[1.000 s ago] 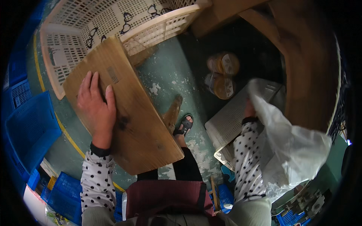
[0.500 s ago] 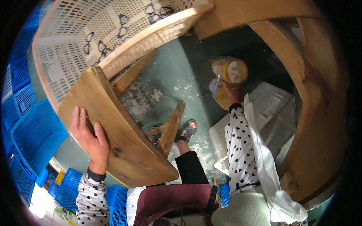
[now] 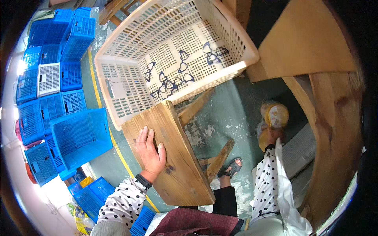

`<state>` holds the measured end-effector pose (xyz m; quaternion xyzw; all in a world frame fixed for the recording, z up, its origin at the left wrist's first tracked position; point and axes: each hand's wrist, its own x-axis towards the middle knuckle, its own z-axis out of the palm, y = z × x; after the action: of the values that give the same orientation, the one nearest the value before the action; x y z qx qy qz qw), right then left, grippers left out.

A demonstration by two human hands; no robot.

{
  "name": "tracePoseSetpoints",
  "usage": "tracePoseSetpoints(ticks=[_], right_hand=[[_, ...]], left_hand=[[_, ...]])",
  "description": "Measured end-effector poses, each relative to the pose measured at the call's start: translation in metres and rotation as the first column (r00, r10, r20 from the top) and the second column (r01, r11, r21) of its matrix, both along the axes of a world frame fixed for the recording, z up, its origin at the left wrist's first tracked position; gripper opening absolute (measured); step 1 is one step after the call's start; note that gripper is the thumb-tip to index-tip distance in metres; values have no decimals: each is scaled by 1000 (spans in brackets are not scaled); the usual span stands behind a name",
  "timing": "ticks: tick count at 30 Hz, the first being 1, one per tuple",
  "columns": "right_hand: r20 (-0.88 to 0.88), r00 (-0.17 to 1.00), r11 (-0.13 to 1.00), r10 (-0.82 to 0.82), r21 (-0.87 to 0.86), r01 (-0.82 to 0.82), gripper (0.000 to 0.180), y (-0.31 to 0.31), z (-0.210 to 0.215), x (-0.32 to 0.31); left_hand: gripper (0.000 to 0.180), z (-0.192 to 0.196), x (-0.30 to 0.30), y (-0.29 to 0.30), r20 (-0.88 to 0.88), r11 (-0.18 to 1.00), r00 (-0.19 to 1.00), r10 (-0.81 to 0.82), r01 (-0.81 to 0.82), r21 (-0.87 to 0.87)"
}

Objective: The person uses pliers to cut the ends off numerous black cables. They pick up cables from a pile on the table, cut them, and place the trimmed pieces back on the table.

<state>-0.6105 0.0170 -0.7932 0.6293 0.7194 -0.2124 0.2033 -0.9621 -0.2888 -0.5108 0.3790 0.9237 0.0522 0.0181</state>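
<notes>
My left hand (image 3: pixel 151 153) lies flat with spread fingers on the top of a small wooden stool (image 3: pixel 173 157) in front of me. My right hand (image 3: pixel 273 135) reaches down under a wooden table (image 3: pixel 334 118) on the right and grips a yellow-lidded container (image 3: pixel 275 115), with a second yellow container (image 3: pixel 262 138) beside it. A white plastic bag (image 3: pixel 289 196) hangs along my right forearm. A cream perforated crate (image 3: pixel 130 59) holding several dark eyeglass frames (image 3: pixel 173 78) stands tilted beyond the stool.
Stacks of blue plastic crates (image 3: pixel 59 78) and one white crate (image 3: pixel 49 78) fill the left side. A yellow line (image 3: pixel 114 145) runs across the green floor. My sandalled foot (image 3: pixel 232 168) rests by the stool's legs. A white box (image 3: pixel 303 149) sits under the table.
The view has swung so the cream crate now shows its inside. My right hand moved from the white box to the yellow containers. My left hand stays on the stool.
</notes>
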Motion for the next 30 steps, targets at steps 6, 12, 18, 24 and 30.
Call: tracePoseSetpoints(ticks=[6, 12, 18, 24, 30], right_hand=[[8, 998, 996, -67, 61, 66, 62, -77, 15, -4], [62, 982, 981, -180, 87, 175, 62, -165, 21, -12], [162, 889, 903, -428, 105, 416, 63, -224, 16, 18], [84, 817, 818, -570, 143, 557, 35, -318, 18, 102], [31, 929, 927, -368, 88, 365, 51, -399, 22, 238]], left_hand=[[56, -7, -4, -6, -50, 997, 996, -75, 76, 10], [51, -15, -6, -10, -123, 983, 976, -179, 181, 8], [46, -19, -30, 2, -284, 937, 900, -330, 348, 15], [48, -20, -59, 14, -288, 935, 899, -330, 354, 35], [50, -25, -98, -1, -233, 931, 911, -340, 361, 52]])
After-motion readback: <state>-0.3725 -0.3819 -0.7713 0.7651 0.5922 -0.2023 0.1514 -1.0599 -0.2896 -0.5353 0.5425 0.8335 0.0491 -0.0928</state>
